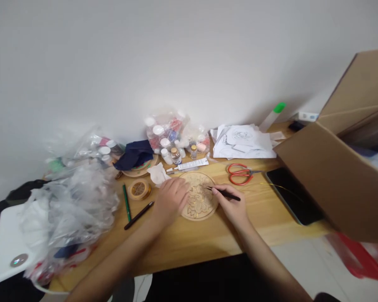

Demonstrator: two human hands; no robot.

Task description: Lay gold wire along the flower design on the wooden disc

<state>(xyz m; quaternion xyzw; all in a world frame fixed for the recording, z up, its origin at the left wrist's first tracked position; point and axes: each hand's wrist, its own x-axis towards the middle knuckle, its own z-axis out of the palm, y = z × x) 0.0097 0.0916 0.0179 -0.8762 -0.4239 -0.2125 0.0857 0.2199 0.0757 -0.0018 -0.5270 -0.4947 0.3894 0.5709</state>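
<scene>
Forearms [119, 260] cross table edge [192, 261]; tweezers [228, 194] over round board [199, 206], well inside

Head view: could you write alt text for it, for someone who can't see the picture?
A person's right hand holds black tweezers over a round, patterned disc while the left hand rests on its edge. Red-handled scissors, a phone, small bottles and plastic bags surround them on a wooden table.
</scene>
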